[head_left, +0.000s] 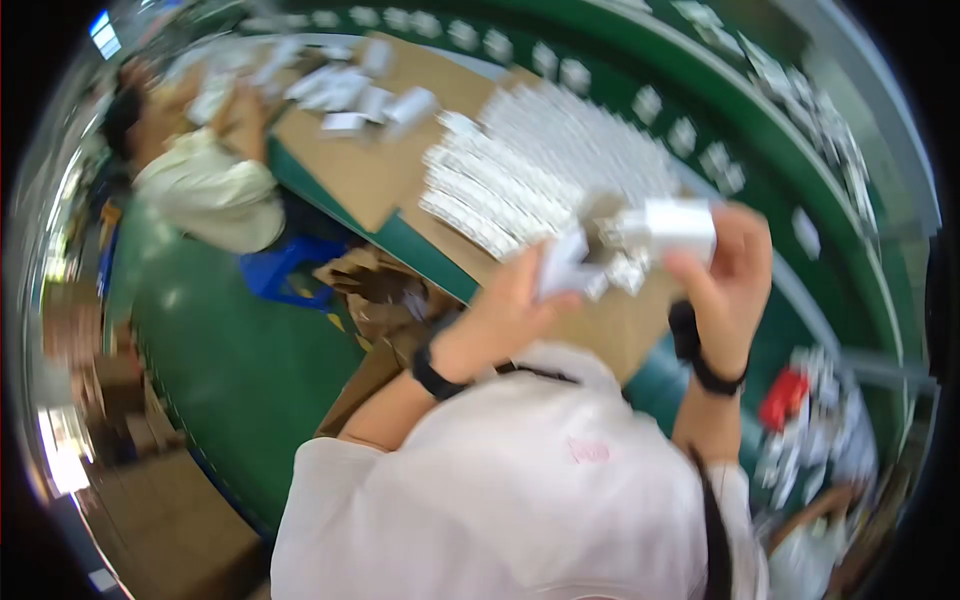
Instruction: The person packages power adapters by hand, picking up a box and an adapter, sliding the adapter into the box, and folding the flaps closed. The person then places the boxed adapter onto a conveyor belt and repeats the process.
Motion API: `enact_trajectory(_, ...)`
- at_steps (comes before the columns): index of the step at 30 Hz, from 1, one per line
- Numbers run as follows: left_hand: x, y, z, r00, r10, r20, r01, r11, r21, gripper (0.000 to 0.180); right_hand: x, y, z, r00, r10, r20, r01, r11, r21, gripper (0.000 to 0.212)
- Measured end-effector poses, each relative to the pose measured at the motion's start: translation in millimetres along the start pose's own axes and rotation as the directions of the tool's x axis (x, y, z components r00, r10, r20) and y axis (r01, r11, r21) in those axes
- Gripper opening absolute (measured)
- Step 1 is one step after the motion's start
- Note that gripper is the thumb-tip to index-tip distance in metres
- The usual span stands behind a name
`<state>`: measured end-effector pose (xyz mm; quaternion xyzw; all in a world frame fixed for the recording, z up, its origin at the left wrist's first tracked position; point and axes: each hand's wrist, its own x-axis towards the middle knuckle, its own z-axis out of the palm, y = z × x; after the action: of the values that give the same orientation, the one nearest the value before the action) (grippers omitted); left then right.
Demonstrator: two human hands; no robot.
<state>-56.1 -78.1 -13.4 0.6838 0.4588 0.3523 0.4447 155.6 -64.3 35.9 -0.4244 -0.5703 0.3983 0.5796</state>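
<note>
My left hand is closed on a small white carton, its fingers and thumb on either side. In my right hand is a white box, gripped by its outer end. Some shiny, silvery-white pieces show between the two hands, but blur hides what they are. Just beyond my hands, tight rows of small white wrapped pieces lie on brown cardboard. Black bands circle both wrists.
Loose white boxes lie on a cardboard sheet at the far left. A green conveyor carries spaced white items. Left of me are a person in a pale shirt, a blue stool and an open carton.
</note>
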Motion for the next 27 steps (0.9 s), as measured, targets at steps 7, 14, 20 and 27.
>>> enact_trajectory(7, 15, -9, 11, 0.986, 0.090, 0.141, -0.081, 0.994, -0.067, 0.055, -6, -1, -15, 0.985, -0.076, 0.156, 0.129, 0.923, -0.362, 0.049)
enact_trajectory(14, 7, -14, 20, 0.974, 0.142, 0.176, -0.148, 0.989, 0.021, 0.055, -17, -4, -26, 0.989, 0.034, 0.147, 0.026, 0.920, -0.392, 0.042)
enact_trajectory(20, 12, -18, 20, 0.980, 0.119, 0.160, -0.086, 0.976, -0.199, 0.059, -5, 13, -21, 0.893, -0.267, 0.362, 0.412, 0.810, -0.419, 0.027)
enact_trajectory(27, 16, -30, 31, 0.979, 0.118, 0.166, -0.079, 0.971, -0.225, 0.056, -42, 38, -2, 0.961, 0.225, 0.164, -0.233, 0.972, 0.030, 0.045)
